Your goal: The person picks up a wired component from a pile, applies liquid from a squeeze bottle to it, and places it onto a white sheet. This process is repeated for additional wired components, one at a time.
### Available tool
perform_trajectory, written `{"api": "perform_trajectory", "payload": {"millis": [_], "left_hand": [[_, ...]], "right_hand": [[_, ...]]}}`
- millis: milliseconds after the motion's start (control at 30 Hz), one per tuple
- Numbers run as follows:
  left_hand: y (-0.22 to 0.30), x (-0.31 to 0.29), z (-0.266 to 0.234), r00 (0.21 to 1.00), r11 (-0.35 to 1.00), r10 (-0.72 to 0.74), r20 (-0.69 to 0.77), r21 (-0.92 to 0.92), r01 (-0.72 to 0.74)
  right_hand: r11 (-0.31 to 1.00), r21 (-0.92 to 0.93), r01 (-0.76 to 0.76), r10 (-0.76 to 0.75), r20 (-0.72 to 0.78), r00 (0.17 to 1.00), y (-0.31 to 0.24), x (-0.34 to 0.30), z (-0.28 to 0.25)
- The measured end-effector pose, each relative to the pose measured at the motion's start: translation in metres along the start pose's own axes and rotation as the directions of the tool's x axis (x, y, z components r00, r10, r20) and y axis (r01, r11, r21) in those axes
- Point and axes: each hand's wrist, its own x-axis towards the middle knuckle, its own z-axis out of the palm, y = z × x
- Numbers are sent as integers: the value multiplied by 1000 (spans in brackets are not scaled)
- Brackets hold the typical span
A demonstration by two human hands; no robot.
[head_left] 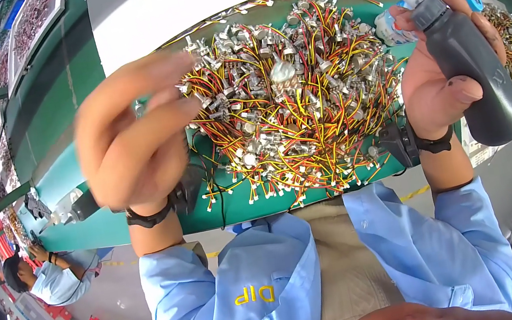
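- Dropping the black bottle (494, 94), held right of the wire pile (306, 130), could be caused by the loosely curled right hand (426, 83).
- Left hand (131, 130), left of the pile: half-curled, blurred; hold cannot be told.

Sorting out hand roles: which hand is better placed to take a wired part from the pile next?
Left, likely: the left hand is at the left edge of the pile, though blur hides whether it holds anything. The right hand holds a dark bottle.
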Motion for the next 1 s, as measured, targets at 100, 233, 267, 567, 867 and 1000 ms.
{"api": "perform_trajectory", "payload": {"millis": [100,233,267,567,867,1000], "left_hand": [[2,8,20,967,978,-156,201,-104,179],[12,18,54,902,897,-280,329,-245,369],[13,16,57,899,862,-305,314,-311,401],[-10,21,65,716,943,-140,683,-129,308],[6,6,66,761,914,-294,579,-62,401],[11,-1,69,757,881,-373,536,-51,470]], "right_hand": [[1000,20,-13,14,-10,1000,2,-2,2],[999,31,-26,27,-18,999,1,-4,4],[999,30,-34,34,-19,999,1,-7,4],[998,18,-58,60,-81,995,7,-14,1],[996,48,-76,79,-52,996,10,-19,-5],[996,35,-77,79,-46,996,11,-17,-3]]}}
